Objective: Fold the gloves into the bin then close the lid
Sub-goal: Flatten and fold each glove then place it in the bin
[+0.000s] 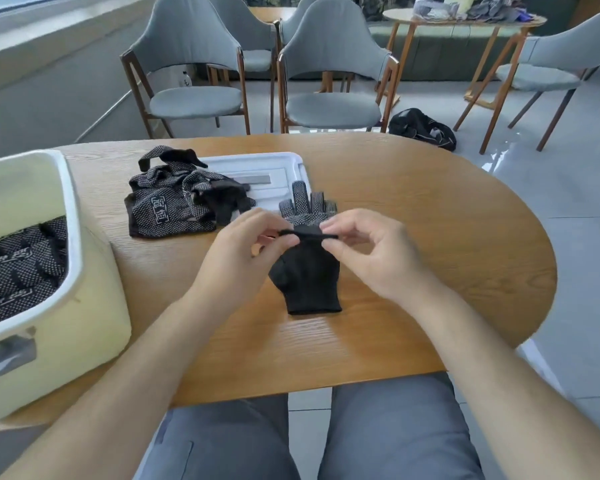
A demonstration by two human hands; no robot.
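Note:
A black glove (307,275) lies on the wooden table (430,237) in front of me, its dotted fingers (307,202) pointing away. My left hand (246,244) and my right hand (364,247) each pinch one end of a raised fold across the glove's middle. A heap of several black dotted gloves (177,206) lies to the left of it. The pale yellow bin (49,271) with a white rim stands at the left edge, with folded dotted gloves (18,268) inside. The white lid (274,174) lies flat behind the gloves, partly covered by the heap.
Several grey chairs (329,74) stand beyond the table's far edge. A black bag (423,128) lies on the floor at the right. A second round table (465,19) with cloth on it is at the back right.

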